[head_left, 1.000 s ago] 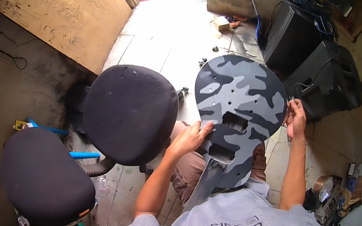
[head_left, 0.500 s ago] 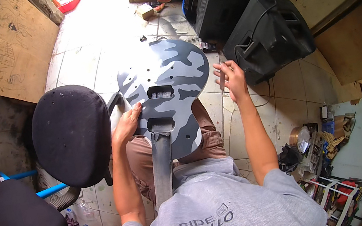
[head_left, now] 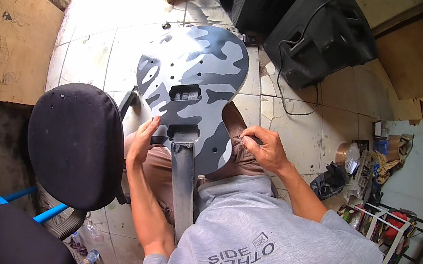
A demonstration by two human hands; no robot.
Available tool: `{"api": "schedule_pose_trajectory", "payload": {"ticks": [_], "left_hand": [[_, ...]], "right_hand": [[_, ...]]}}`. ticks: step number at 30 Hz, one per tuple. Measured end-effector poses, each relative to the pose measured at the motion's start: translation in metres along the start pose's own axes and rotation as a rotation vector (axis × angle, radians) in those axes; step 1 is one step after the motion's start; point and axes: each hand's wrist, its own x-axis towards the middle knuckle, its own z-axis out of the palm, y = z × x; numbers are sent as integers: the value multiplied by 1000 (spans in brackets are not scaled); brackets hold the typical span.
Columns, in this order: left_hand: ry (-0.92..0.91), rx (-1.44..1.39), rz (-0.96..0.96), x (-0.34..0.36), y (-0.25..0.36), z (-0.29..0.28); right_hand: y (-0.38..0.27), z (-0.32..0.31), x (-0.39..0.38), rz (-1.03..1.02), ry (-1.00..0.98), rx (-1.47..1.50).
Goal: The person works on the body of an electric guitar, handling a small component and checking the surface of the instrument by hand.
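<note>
A guitar body (head_left: 220, 83) in grey camouflage lies face up across my lap, with two rectangular cut-outs and several small holes. Its long grey neck (head_left: 183, 187) points back toward my chest. At the left edge of the body, my left hand (head_left: 141, 141) holds it with the fingertips along the rim; its other fingers are partly hidden. My right hand (head_left: 264, 148) is closed in a pinch just right of the body's lower edge, over my trouser leg. A thin dark strip (head_left: 256, 139) shows between its fingers, mostly covered.
A black padded chair (head_left: 77, 149) stands close on the left. Black speakers (head_left: 318, 36) with a loose cable are at the far right. Lower right, a white metal rack (head_left: 381, 226) and assorted clutter sit near the wall. A wooden board (head_left: 2, 49) leans at far left.
My right hand has come down and inward, from beside the body's right curve to near its lower right edge. My left hand has shifted slightly along the left rim.
</note>
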Motion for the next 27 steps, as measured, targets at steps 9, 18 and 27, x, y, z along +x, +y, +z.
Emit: {"api": "schedule_pose_trajectory", "payload": {"ticks": [9,18,27], "left_hand": [[-283,-672,79,4,-74,-25],[-227,-660,103,2,-73,-14],[-200,-620,123,3,-79,-15]], "right_hand": [[-5,13,4,-135,-69,-69],[-6,11,14,-268,-43,-231],[-1,9,31,-278,-79,-303]]}}
